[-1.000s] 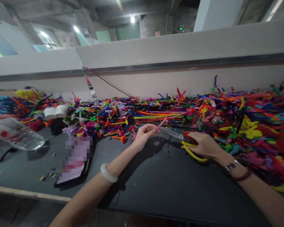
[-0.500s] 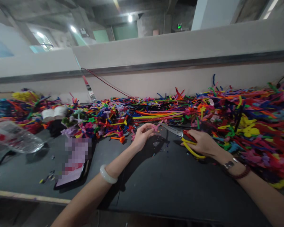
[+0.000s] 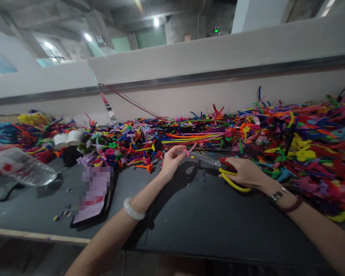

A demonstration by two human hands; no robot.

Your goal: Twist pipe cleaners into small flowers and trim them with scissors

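My left hand [image 3: 171, 163] pinches a small pink pipe-cleaner piece [image 3: 187, 152] between thumb and fingers, above the dark table. A short pink stem sticks up from it to the right. My right hand [image 3: 243, 170] is closed on scissors [image 3: 208, 159] with red and yellow handles. Their metal blades point left, and the tips come close to the pink piece; whether they touch it I cannot tell. Tiny clippings [image 3: 202, 178] lie on the table below the blades.
A long heap of coloured pipe cleaners [image 3: 276, 134] runs along the wall [image 3: 189, 96]. At left are a clear plastic bottle [image 3: 23, 168], white rolls [image 3: 68, 138] and a phone with a blurred screen [image 3: 94, 199]. The table's front edge [image 3: 40, 235] is pale at left.
The scissors' tips have dropped slightly and sit a little lower beside the pink piece. Both hands keep their hold, and the view has shifted slightly.
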